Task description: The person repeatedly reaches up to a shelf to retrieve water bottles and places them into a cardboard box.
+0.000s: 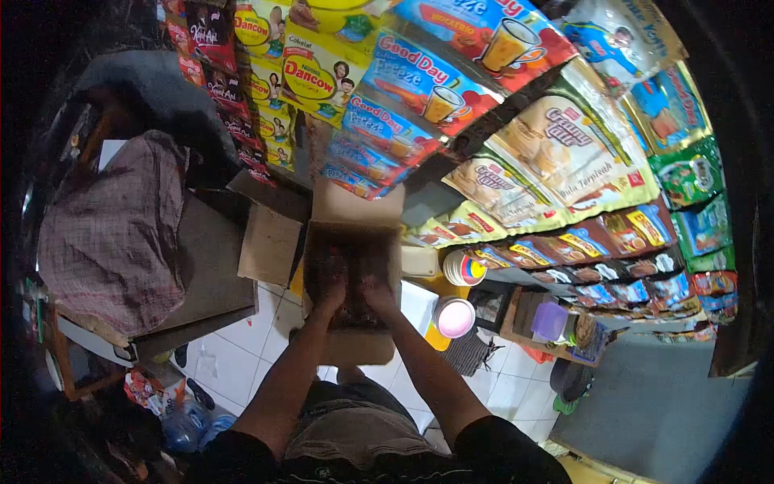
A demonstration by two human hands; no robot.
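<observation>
An open cardboard box (357,211) stands on the floor in front of me with its flaps spread. Both my arms reach down into it. My left hand (328,292) and my right hand (376,290) are side by side inside the box, among dark packed goods (355,254) that I cannot make out clearly. The fingers are buried in the contents, so what each hand grips is hidden.
Hanging strips of drink sachets (419,89) fill the space overhead and to the right. A checked cloth (113,234) covers a table at left. Stacked cups (463,268), a round pink-rimmed lid (455,317) and a small shelf (556,327) stand right of the box. The floor is white tile (242,339).
</observation>
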